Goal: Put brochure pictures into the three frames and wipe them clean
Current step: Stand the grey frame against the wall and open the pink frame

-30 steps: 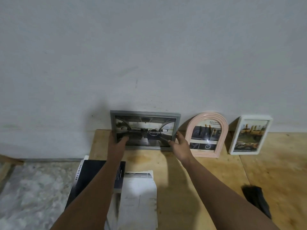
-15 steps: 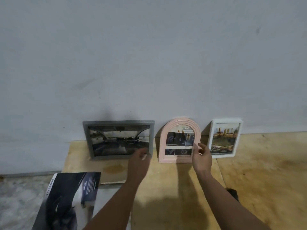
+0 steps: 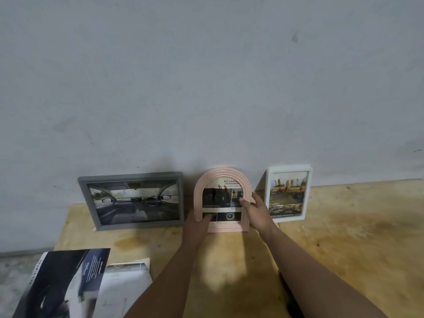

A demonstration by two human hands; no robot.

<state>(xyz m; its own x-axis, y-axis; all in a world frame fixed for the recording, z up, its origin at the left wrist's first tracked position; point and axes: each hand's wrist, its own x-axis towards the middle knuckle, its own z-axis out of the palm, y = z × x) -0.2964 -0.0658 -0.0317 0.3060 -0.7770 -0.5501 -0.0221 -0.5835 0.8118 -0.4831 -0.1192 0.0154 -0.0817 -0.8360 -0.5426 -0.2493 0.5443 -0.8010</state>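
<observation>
Three frames with brochure pictures lean against the grey wall on a wooden board. The grey rectangular frame [image 3: 132, 200] at the left shows a car interior. In the middle stands the pink arched frame [image 3: 221, 180]; my left hand [image 3: 197, 223] grips its lower left edge with the thumb on the glass, and my right hand [image 3: 257, 208] grips its right edge, thumb on the front. The white frame [image 3: 288, 193] stands free at the right.
The wooden board [image 3: 344, 237] stretches to the right with stains on it. A dark car brochure [image 3: 62, 283] and loose white pages [image 3: 125, 285] lie at the lower left, partly over the concrete floor [image 3: 13, 271]. A dark object [image 3: 292, 304] peeks out under my right forearm.
Both hands left the grey frame and moved right to the pink arched frame, which they now hold. The view shifted right as well.
</observation>
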